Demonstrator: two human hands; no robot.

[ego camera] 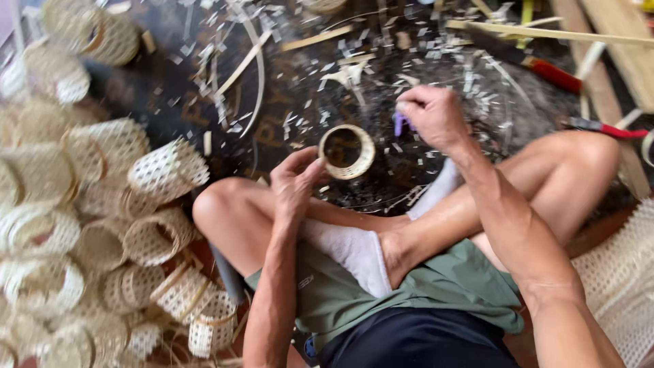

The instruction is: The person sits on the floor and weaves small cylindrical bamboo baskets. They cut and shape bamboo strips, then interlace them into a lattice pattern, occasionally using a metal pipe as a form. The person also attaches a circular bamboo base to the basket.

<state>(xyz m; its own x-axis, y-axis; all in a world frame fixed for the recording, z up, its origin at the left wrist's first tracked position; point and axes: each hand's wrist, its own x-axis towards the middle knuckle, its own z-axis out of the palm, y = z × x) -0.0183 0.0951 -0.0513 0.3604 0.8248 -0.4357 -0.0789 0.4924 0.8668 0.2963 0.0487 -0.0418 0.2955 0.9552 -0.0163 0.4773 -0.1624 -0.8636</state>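
Here: left hand (294, 182) — fingers pinched on the rim of a small bamboo ring (347, 151), held above the dark floor (286, 123) just beyond the crossed knees. Right hand (433, 116) — closed round a small purple tool (402, 123), near the ring. Woven baskets (102, 232) heaped at left; bamboo offcuts (354, 75) strewn on the floor.

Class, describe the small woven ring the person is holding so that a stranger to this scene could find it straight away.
Start at the person's crossed bare knees; just above them, over the dark scrap-strewn floor, the left hand pinches a small bamboo ring. Unlike the finished lattice baskets heaped left, it is a shallow open hoop.
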